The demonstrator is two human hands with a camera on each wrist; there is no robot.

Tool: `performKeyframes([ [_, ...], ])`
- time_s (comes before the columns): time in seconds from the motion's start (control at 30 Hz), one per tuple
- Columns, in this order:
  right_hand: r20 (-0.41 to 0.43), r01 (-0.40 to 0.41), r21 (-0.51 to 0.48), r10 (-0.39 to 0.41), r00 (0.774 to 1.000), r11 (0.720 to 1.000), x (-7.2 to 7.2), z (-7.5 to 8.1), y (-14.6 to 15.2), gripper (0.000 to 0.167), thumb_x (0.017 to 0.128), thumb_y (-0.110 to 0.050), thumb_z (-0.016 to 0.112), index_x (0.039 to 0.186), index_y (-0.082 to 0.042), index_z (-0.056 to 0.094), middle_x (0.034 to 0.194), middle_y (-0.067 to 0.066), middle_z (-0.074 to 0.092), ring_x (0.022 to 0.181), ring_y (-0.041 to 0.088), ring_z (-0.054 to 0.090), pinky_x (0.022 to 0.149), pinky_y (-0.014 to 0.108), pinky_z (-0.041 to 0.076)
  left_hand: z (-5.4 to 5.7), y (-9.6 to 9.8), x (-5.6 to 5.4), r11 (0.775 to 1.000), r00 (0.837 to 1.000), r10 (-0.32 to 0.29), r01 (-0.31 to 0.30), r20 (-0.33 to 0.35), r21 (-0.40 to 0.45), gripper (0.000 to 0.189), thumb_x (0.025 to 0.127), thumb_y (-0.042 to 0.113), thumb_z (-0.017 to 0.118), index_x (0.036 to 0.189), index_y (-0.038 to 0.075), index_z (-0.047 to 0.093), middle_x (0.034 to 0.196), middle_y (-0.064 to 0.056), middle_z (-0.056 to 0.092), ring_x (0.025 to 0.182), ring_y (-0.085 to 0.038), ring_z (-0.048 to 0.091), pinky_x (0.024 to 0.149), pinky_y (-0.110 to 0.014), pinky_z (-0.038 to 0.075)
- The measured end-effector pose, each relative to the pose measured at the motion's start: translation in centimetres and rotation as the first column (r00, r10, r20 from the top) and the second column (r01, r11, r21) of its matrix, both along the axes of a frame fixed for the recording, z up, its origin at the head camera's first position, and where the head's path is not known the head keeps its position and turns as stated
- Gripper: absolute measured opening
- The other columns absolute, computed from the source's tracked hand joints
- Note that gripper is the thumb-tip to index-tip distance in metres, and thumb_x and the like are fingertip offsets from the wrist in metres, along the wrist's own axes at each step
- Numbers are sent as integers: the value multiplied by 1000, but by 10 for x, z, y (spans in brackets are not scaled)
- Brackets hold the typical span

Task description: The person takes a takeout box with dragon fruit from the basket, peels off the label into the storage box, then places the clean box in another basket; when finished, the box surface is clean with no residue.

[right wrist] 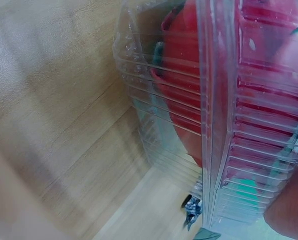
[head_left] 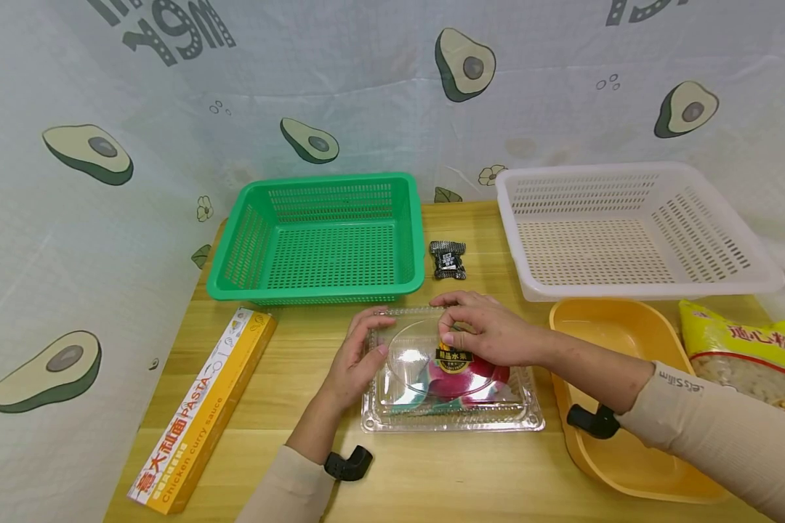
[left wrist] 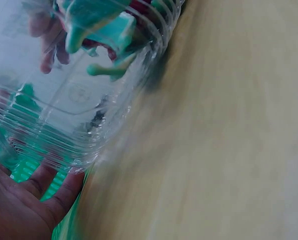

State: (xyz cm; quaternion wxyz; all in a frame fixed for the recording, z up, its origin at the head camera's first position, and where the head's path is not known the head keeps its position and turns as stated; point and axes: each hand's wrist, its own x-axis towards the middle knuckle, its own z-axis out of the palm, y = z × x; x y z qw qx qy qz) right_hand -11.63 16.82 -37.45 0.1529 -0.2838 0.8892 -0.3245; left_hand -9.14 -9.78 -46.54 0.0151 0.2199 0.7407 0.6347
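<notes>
A clear plastic clamshell box (head_left: 399, 418) sits on the wooden table with its lid down, holding red, pink and teal-green items (head_left: 454, 381) whose kind is blurred by the plastic. A black-and-gold label (head_left: 454, 356) with Chinese print lies on the lid. My right hand (head_left: 490, 330) is over the lid, thumb and index finger pinching at the label's upper edge, which they partly cover. My left hand (head_left: 356, 356) rests along the box's left side, thumb at the lid and fingers extended toward the far left corner. The left wrist view shows those fingers (left wrist: 66, 195) against the ribbed wall.
Behind the box stand a green basket (head_left: 320, 294) and a white basket (head_left: 641, 290), with a small black packet (head_left: 448, 260) between them. At left lies a long pasta box (head_left: 203, 410). A yellow tub (head_left: 602, 461) is under my right forearm, beside a pasta bag (head_left: 746, 349).
</notes>
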Motion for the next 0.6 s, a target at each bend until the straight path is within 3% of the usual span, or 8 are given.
performKeyframes([
  [0.6, 34, -1, -26, 2, 999, 1000, -1, 2, 1, 16, 102, -24, 61, 87, -29, 59, 149, 14, 52, 143, 44, 40, 116, 71, 19, -1, 0, -1, 1000, 1000, -2, 2, -19, -5, 44, 90, 9, 52, 134, 9, 54, 156, -18, 37, 148, -38, 33, 118, -72, 22],
])
